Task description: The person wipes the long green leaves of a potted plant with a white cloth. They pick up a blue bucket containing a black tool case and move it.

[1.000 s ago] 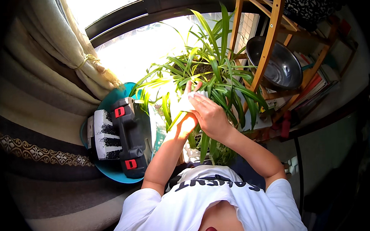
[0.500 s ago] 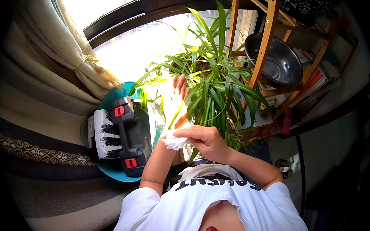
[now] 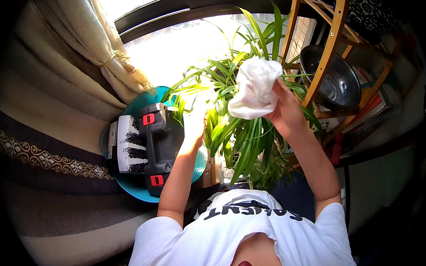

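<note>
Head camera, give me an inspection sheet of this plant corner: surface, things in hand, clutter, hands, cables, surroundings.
Surface: round teal table by the window, mostly covered.
Things in hand: white cloth, bunched, raised against the long green leaves of the potted plant.
Clutter: black case with red latches and a black-and-white box on the teal table.
Hands: right hand has its grip closed on the white cloth; left hand is among the leaves, washed out by glare, grip unclear.
Cables: nothing seen.
Surroundings: bright window, tied beige curtain, wooden shelf with a metal bowl and books.
</note>
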